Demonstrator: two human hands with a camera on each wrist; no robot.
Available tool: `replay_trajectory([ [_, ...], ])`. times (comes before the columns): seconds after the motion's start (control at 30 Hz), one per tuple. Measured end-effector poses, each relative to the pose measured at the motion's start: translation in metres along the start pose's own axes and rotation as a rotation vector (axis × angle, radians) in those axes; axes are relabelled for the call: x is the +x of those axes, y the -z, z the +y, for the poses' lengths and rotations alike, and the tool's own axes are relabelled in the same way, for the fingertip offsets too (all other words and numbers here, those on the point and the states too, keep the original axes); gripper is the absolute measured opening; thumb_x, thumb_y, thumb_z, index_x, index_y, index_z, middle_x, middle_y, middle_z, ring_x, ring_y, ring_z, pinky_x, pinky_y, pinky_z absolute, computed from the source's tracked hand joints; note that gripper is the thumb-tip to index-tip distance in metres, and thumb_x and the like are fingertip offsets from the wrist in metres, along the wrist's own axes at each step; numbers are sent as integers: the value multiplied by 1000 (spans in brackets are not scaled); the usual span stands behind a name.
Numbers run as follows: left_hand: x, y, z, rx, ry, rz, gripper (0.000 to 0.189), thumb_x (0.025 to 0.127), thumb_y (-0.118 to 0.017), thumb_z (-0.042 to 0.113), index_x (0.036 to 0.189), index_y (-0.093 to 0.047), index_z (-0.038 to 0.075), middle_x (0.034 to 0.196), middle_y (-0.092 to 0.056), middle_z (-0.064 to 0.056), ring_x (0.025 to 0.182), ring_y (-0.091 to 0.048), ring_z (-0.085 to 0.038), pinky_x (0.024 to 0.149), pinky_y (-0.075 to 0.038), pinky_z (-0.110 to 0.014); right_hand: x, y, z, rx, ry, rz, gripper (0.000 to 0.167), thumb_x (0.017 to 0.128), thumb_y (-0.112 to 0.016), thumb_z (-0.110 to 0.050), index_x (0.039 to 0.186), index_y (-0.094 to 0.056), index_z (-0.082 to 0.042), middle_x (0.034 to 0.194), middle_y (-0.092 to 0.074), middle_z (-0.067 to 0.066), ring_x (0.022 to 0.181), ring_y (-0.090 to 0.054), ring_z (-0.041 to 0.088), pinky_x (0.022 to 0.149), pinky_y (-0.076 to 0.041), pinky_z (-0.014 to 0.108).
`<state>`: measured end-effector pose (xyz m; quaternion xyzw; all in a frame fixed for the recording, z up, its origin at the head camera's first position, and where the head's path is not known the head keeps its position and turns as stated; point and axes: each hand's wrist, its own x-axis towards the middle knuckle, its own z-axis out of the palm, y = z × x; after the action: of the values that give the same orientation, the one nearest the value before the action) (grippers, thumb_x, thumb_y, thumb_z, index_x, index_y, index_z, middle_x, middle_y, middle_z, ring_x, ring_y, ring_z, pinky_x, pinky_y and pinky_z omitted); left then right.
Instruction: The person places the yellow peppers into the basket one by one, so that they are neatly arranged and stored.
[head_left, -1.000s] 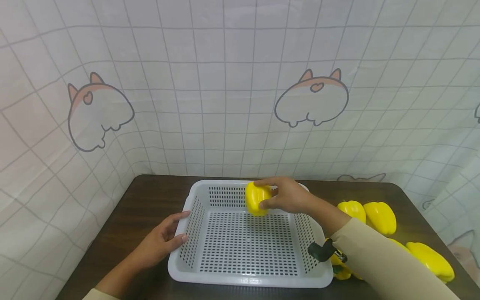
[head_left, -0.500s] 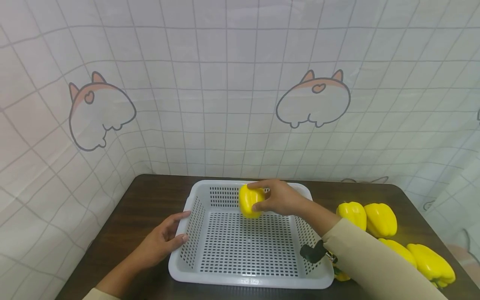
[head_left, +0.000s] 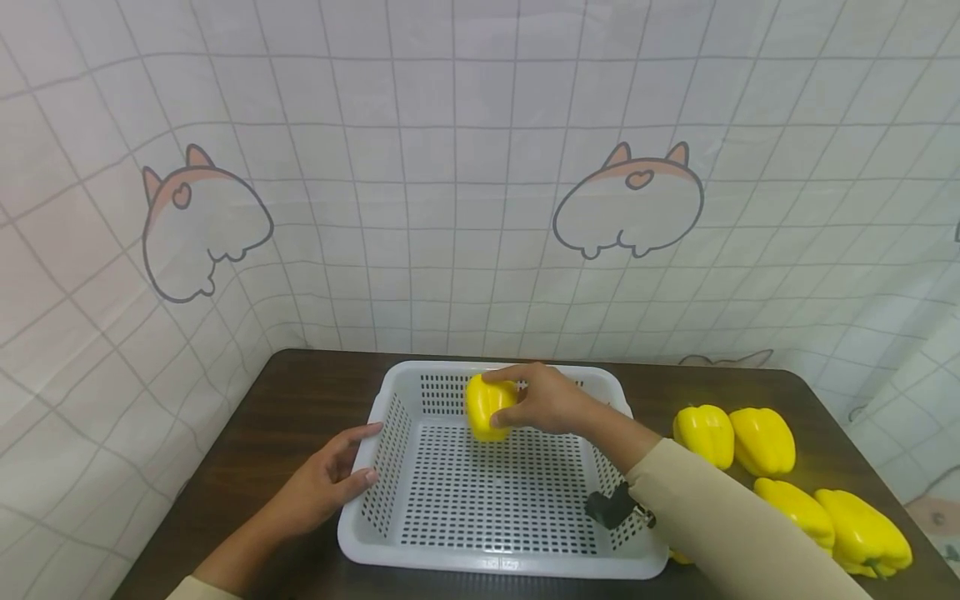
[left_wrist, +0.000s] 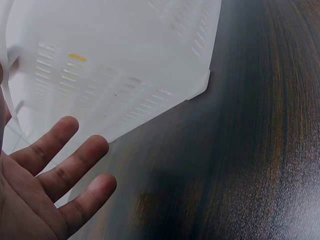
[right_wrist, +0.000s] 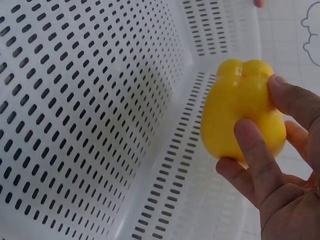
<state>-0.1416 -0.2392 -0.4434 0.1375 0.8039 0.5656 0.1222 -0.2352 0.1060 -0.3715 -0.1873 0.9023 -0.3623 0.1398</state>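
The right hand pinches a yellow bell pepper over the perforated basket, toward its far side; the left hand, fingers loosely spread, touches the rim. Best to lower the pepper fully before letting go.

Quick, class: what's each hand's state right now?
Left hand: open, touching the plastic basket.
Right hand: holding a yellow bell pepper.

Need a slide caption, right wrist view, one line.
Right hand gripping a yellow pepper, with a white slotted basket filling much of the background.
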Motion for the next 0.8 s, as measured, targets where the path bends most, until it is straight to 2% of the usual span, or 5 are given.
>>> replay_trajectory([
  [0.27, -1, 1, -1, 4, 4, 1, 67, 99, -68, 19, 157, -33, 15, 146, -44, -34, 109, -68, -38, 77, -63, -43, 6, -11, -2, -40, 5, 5, 65, 81, -89, -26, 140, -64, -27, 133, -63, 2, 91, -64, 18, 78, -58, 31],
  [0.53, -1, 2, -1, 15, 5, -5, 67, 99, -67, 19, 157, -33, 15, 146, -44, -35, 109, -68, -39, 77, -63, -43, 7, -20, -11, -49, 7, -12, 65, 81, -88, -28, 141, -63, -27, 135, -63, 3, 98, -65, 18, 82, -58, 32],
  [0.8, -1, 2, -3, 10, 3, -13, 67, 100, -67, 19, 157, -32, 15, 145, -45, -35, 109, -68, -39, 77, -63, -42, 11, -29, -16, -76, -19, -7, 65, 80, -88, -30, 141, -63, -31, 138, -61, 2, 101, -61, 18, 87, -55, 38],
])
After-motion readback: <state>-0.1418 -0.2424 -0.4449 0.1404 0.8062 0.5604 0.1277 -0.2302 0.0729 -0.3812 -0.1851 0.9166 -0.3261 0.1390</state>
